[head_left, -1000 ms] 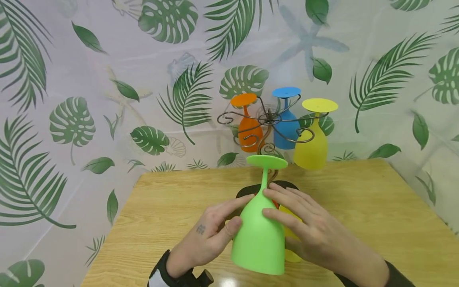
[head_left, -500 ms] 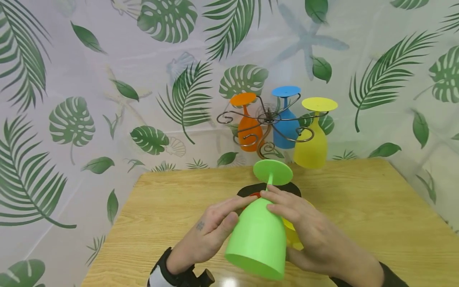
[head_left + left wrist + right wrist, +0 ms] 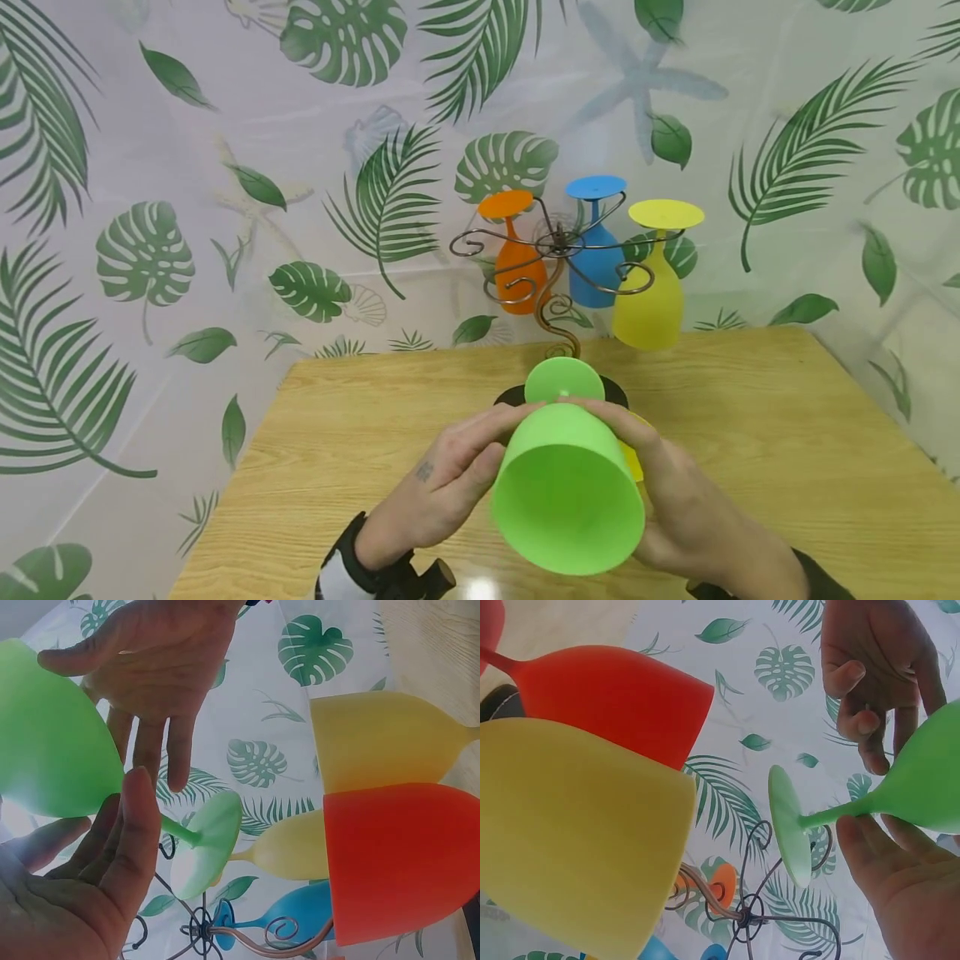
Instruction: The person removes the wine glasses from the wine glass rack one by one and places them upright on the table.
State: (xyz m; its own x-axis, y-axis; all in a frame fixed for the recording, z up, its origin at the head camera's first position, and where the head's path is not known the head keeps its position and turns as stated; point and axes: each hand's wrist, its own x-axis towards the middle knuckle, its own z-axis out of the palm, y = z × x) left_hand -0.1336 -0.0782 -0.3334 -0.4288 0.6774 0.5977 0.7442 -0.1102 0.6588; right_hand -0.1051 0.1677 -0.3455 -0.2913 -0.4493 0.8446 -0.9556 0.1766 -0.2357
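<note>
A light green plastic goblet is held between both hands, tilted so its mouth faces the head camera and its foot points toward the rack. My left hand holds the bowl's left side, thumb on the bowl and fingers reaching toward the stem. On the opposite side my right hand grips the bowl, its fingertips meeting near the stem. In the right wrist view, the right hand's fingers lie under the stem end of the bowl. The goblet partly hides the rack's black base.
Behind stands a curled metal goblet rack. Orange, blue and yellow goblets hang upside down from it. A red goblet and another yellow goblet are near the hands, over the wooden table.
The green goblet has tipped from nearly upside down to mouth toward the head camera, its foot lowering away. My right hand has shifted along with it; the left has barely moved.
</note>
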